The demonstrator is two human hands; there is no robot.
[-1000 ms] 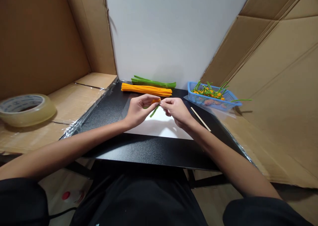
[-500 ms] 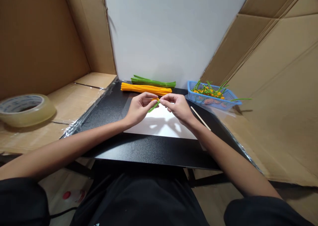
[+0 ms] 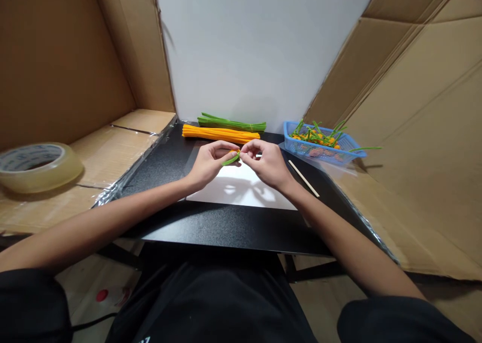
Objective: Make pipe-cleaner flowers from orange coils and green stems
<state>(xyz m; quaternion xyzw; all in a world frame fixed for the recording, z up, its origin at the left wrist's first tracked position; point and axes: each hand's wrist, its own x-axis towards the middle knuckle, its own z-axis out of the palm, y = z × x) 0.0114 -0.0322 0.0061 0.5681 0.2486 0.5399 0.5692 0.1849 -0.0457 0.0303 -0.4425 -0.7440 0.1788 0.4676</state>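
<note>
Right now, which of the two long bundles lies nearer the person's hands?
The orange bundle: it lies beyond the left hand and right hand, in front of the green bundle, which sits farther back by the white panel.

Wide roll of clear tape (image 3: pixel 45 181) on cardboard (image 3: pixel 109 149) at left, red cap (image 3: pixel 101 296) lower down.

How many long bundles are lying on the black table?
2. The green bundle is at the back near the white wall; the orange bundle lies just in front of it.
</note>
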